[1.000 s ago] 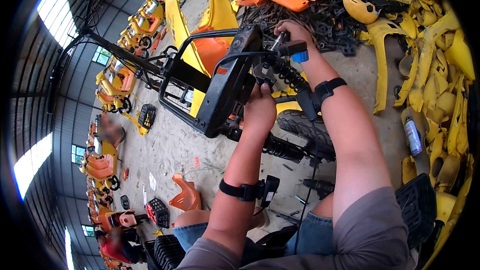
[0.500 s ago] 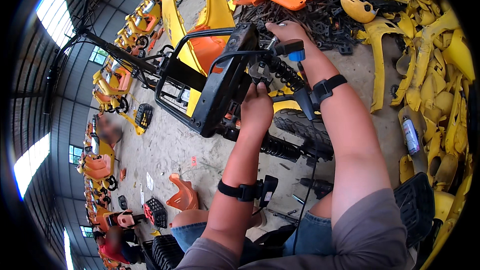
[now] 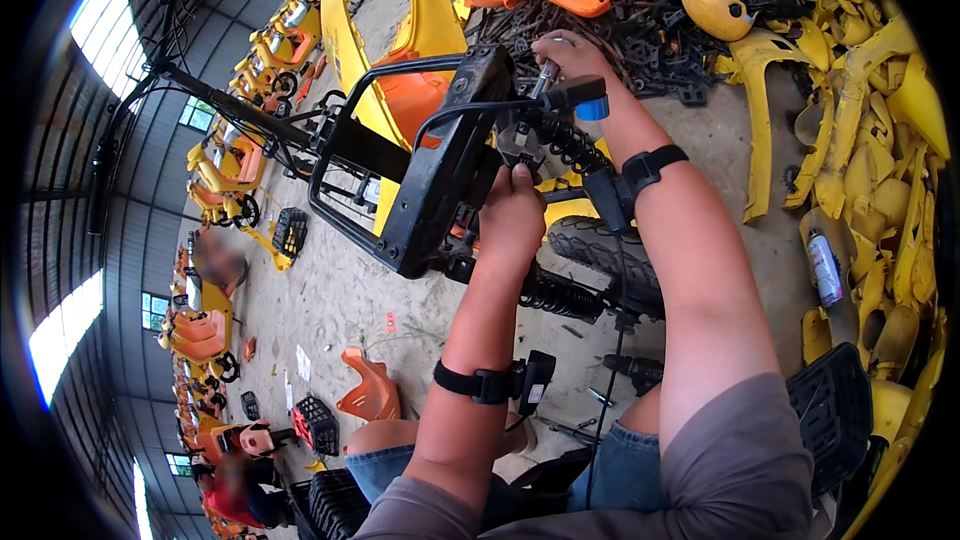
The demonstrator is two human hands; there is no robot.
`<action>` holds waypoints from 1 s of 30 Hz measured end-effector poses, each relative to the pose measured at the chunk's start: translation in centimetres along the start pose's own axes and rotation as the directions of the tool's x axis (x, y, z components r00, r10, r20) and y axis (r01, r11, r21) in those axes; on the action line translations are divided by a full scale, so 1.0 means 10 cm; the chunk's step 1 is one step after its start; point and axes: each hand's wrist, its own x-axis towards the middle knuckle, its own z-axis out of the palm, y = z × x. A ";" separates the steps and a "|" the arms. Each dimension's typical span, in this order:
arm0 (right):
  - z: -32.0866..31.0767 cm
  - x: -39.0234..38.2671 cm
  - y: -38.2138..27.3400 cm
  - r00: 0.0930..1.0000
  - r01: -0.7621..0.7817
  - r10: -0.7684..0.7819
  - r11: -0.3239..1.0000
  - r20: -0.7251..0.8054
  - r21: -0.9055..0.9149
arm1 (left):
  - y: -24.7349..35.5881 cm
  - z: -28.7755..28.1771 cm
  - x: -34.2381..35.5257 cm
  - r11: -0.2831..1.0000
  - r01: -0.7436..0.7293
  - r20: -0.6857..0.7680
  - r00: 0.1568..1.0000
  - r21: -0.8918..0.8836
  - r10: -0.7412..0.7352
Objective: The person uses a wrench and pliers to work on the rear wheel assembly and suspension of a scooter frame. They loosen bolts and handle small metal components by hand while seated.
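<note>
The right hand [image 3: 578, 58] grips a silver shaft [image 3: 546, 77], just right of the central black frame [image 3: 436, 165]; nearer, the left hand [image 3: 514, 218] curls, on what I cannot tell; farther right, a spray can [image 3: 825, 268], label unreadable

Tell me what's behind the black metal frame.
Yellow panels and an orange panel show behind the black metal frame. It covers parts of them, and whatever lies directly behind its solid parts can't be seen.

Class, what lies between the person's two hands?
Between the left hand and right hand, the head view shows a silver rod and the upper end of a black coil spring.
</note>
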 end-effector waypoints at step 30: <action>0.07 -0.17 -0.39 0.988 -0.061 -0.105 0.429 -0.117 -0.901 | 0.07 -0.02 -0.05 0.999 -0.009 0.001 1.000 0.042 0.009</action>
